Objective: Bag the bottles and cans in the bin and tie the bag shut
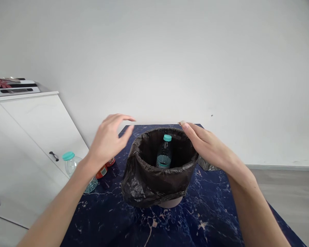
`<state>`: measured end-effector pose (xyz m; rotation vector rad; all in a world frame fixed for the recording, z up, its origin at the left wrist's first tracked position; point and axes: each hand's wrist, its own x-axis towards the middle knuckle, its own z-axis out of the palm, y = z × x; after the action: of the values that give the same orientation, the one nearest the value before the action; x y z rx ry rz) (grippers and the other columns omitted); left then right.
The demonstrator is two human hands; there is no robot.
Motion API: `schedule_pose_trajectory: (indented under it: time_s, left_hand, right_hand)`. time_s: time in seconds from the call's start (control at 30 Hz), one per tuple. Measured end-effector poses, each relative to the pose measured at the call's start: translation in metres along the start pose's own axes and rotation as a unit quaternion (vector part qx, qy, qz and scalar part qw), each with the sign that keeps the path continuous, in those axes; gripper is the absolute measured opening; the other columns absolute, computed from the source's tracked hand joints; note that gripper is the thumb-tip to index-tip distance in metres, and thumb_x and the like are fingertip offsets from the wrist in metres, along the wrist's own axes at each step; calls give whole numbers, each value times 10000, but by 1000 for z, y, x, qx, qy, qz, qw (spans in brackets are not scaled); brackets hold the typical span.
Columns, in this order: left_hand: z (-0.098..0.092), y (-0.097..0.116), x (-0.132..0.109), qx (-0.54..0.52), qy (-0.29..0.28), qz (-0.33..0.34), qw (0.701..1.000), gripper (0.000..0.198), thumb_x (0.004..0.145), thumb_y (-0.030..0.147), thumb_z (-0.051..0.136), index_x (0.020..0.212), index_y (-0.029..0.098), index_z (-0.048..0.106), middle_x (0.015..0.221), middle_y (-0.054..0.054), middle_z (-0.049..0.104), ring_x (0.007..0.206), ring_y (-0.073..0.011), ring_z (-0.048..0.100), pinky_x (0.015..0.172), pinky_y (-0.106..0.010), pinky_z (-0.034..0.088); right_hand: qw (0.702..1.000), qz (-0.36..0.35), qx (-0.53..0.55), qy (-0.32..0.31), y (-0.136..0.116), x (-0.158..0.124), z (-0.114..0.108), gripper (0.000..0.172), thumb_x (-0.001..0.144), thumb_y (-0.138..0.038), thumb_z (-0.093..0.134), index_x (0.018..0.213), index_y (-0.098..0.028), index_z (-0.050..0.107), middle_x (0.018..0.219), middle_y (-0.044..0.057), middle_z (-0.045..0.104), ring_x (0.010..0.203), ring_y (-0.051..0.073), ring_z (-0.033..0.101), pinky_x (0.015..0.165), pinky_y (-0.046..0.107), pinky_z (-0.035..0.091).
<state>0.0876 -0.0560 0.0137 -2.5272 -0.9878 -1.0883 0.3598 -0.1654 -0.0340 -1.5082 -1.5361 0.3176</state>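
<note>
A small bin lined with a black plastic bag (144,181) stands on a dark blue marbled table (208,212). Inside it stands a clear bottle with a teal cap (164,152). My left hand (109,139) hovers left of the bin's rim, fingers spread and empty. My right hand (204,144) lies on the bag at the right rim, fingers stretched out along it.
A clear bottle with a teal cap (72,164) lies on the table at the left, beside a red-labelled item (104,168) partly behind my left wrist. A white cabinet (28,144) stands to the left. A white wall is behind.
</note>
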Motion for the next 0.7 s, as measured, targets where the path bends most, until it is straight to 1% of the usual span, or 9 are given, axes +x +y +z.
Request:
schedule_pose_trajectory:
  time_s: [0.1, 0.17, 0.27, 0.33, 0.43, 0.5, 0.6, 0.67, 0.7]
  left_hand:
    - [-22, -20, -30, 70, 86, -85, 990, 226, 1032, 370, 584, 1192, 267, 706, 1302, -56, 767, 1292, -291, 674, 1163, -460, 482]
    - [-32, -38, -51, 119, 129, -117, 977, 249, 1027, 385, 575, 1197, 249, 694, 1326, -85, 753, 1334, -309, 650, 1214, -490, 435]
    - [-40, -65, -78, 180, 154, -156, 959, 308, 1020, 453, 565, 1212, 232, 661, 1397, -135, 707, 1408, -344, 599, 1266, -528, 360]
    - [-43, -80, -93, 209, 118, -196, 951, 370, 1025, 511, 538, 1254, 233, 624, 1465, -160, 659, 1459, -372, 550, 1267, -549, 342]
    - [-47, -95, -111, 230, 5, -256, 939, 499, 1051, 566, 462, 1372, 193, 544, 1567, -221, 563, 1505, -433, 481, 1246, -590, 340]
    - [-48, -101, -120, 234, -60, -269, 933, 522, 1060, 567, 432, 1419, 196, 509, 1527, -215, 601, 1454, -456, 520, 1194, -600, 383]
    - [-48, -103, -131, 229, -93, -269, 931, 447, 1055, 506, 430, 1417, 263, 528, 1170, -107, 779, 1215, -427, 666, 1060, -544, 469]
    - [-48, -99, -134, 220, -86, -283, 929, 420, 1052, 475, 414, 1405, 293, 551, 906, -47, 770, 1052, -404, 703, 960, -485, 497]
    - [-48, -96, -134, 215, -81, -293, 928, 416, 1055, 481, 398, 1400, 310, 557, 838, -31, 746, 1003, -398, 704, 910, -459, 503]
  right_hand:
    - [1000, 2, -6, 4, -2, -1, 2, 740, 1067, -779, 322, 1469, -267, 676, 1629, 81, 578, 1543, 387, 486, 1255, 575, 420]
    - [1000, 1, -10, 9, -3, -1, 4, 739, 1066, -780, 329, 1463, -265, 680, 1612, 84, 596, 1536, 387, 497, 1260, 580, 415]
    - [1000, 2, -13, 9, -4, -1, 6, 738, 1066, -779, 334, 1467, -262, 674, 1611, 81, 598, 1537, 377, 496, 1277, 584, 395]
    - [1000, 4, -14, 4, -4, -1, 8, 740, 1066, -780, 333, 1482, -263, 661, 1621, 76, 588, 1546, 365, 487, 1290, 582, 378]
    - [1000, 6, -14, -5, -3, 0, 10, 735, 1062, -786, 336, 1497, -284, 652, 1624, 70, 584, 1547, 369, 485, 1291, 601, 372]
    - [1000, 6, -15, -6, -2, 0, 11, 726, 1059, -790, 343, 1503, -303, 649, 1621, 66, 588, 1539, 380, 493, 1288, 623, 369]
    - [1000, 6, -19, -6, 0, 0, 13, 732, 1055, -796, 348, 1508, -305, 646, 1621, 68, 587, 1537, 387, 494, 1291, 636, 359]
    - [1000, 8, -21, -8, 0, 0, 14, 743, 1051, -802, 349, 1509, -297, 645, 1624, 71, 583, 1542, 387, 487, 1291, 636, 359]
    - [1000, 10, -22, -9, 1, 0, 14, 747, 1049, -804, 351, 1511, -295, 643, 1627, 71, 580, 1545, 387, 484, 1290, 635, 362]
